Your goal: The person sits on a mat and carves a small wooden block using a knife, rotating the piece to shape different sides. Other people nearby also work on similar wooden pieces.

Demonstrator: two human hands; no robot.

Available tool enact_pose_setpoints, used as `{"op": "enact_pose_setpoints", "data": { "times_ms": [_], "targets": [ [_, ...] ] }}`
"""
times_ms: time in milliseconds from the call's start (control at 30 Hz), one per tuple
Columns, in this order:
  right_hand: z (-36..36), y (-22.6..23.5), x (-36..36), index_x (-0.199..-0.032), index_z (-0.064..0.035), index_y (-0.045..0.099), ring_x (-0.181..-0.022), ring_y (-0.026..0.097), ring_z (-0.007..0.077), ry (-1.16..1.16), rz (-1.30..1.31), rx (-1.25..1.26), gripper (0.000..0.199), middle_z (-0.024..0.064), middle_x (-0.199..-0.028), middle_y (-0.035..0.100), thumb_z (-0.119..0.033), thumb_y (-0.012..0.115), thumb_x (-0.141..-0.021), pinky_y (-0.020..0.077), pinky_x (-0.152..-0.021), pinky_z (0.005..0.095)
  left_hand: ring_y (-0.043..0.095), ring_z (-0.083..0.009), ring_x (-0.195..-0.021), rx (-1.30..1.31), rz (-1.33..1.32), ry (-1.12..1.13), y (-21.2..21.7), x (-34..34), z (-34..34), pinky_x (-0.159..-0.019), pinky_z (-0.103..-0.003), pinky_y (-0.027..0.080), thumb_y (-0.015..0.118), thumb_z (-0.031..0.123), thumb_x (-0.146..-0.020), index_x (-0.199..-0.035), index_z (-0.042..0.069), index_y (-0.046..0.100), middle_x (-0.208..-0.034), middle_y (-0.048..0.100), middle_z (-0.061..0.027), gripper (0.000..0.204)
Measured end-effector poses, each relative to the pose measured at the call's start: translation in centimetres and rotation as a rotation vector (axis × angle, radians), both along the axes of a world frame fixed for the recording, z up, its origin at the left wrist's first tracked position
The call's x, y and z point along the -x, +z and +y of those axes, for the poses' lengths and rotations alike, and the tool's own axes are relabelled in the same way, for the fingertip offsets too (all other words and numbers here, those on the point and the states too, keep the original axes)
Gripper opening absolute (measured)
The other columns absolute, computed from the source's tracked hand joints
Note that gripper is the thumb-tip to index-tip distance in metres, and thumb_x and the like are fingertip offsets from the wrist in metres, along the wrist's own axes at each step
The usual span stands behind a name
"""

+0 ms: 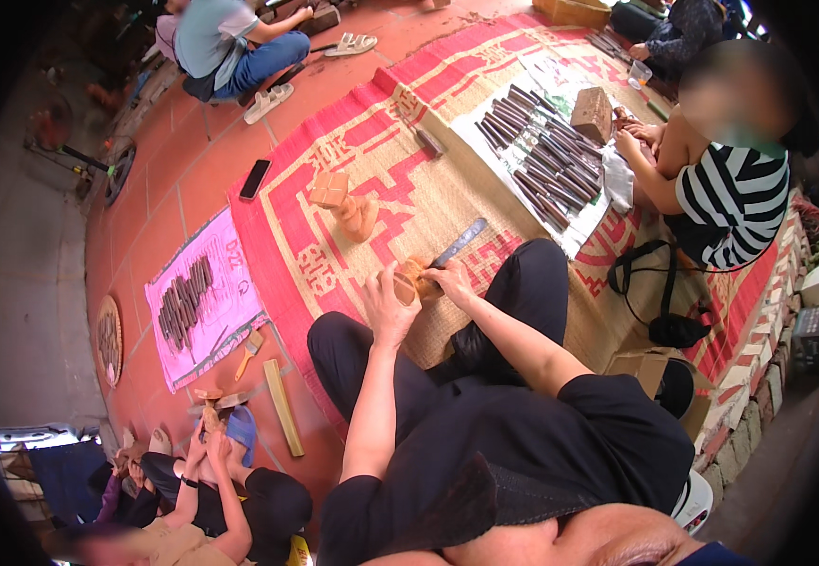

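Above my crossed legs, my left hand [391, 304] is wrapped round a small light-brown wood carving [413, 274]. Against the carving's right side, my right hand [450, 282] is closed, fingertips pressed together. From beside those fingertips a flat grey-blue blade [459, 242] points up and right over the mat. I cannot tell whether the blade is in my right hand or lies behind it. Farther off stands a larger carved wooden figure [357, 219] with a squared block at its top; neither hand touches it.
A red-and-tan woven mat [362, 123] lies beneath. Many dark carving tools [551, 156] lie on a white sheet, and more tools [186, 304] on a pink cloth. A phone [256, 179], a brush [250, 354] and a wooden strip [282, 407] lie leftward. Other people sit around; a striped-shirted person [735, 203] is at right.
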State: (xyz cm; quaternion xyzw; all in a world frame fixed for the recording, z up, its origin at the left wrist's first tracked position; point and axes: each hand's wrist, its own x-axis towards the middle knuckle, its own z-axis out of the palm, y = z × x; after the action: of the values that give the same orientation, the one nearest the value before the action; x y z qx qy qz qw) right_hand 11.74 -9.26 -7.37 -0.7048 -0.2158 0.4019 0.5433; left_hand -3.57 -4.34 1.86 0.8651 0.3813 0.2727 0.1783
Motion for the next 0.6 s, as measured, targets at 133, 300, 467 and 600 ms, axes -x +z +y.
{"op": "enact_pose_setpoints", "data": {
  "times_ms": [133,300,467,600],
  "targets": [
    [0.5,-1.0,0.3,-0.087,-0.0001,0.073,-0.062,0.063,0.0115,0.000,-0.041,0.026,0.015,0.0056,-0.071,0.069,-0.011,0.073,-0.077,0.0485,-0.059,0.0257,0.048,-0.0367,-0.110,-0.014,0.020,0.008,0.5,0.4,-0.2,-0.096,-0.047,0.042,0.078,0.015,-0.063,-0.133,0.013,0.046,-0.116,0.045,-0.0148,0.077],
    [0.3,-1.7,-0.6,-0.081,-0.0023,0.074,-0.065,0.067,0.0166,-0.064,0.179,-0.059,0.018,0.0096,-0.073,0.071,-0.016,0.074,-0.070,0.0512,-0.062,0.0300,0.048,-0.0367,-0.110,0.004,0.000,-0.008,0.0,0.2,0.0,-0.097,-0.047,0.042,0.078,0.015,-0.062,-0.133,0.014,0.046,-0.116,0.045,-0.0148,0.078],
    [0.4,0.3,0.3,-0.083,0.0037,0.072,-0.064,0.065,0.0124,0.010,-0.131,0.047,0.017,0.0078,-0.071,0.070,-0.012,0.071,-0.078,0.0492,-0.057,0.0269,0.048,-0.0366,-0.110,0.007,0.018,0.002,0.3,0.2,-0.1,-0.097,-0.047,0.042,0.078,0.015,-0.061,-0.133,0.014,0.046,-0.115,0.045,-0.0148,0.079],
    [0.4,-0.4,-0.9,-0.079,0.0030,0.072,-0.059,0.063,0.0125,-0.122,0.062,-0.023,0.016,0.0073,-0.068,0.069,-0.013,0.072,-0.076,0.0480,-0.056,0.0260,0.048,-0.0369,-0.110,0.031,0.012,-0.002,0.2,-0.1,0.0,-0.097,-0.047,0.042,0.079,0.014,-0.061,-0.132,0.014,0.047,-0.116,0.046,-0.0154,0.078]
  ]
}}
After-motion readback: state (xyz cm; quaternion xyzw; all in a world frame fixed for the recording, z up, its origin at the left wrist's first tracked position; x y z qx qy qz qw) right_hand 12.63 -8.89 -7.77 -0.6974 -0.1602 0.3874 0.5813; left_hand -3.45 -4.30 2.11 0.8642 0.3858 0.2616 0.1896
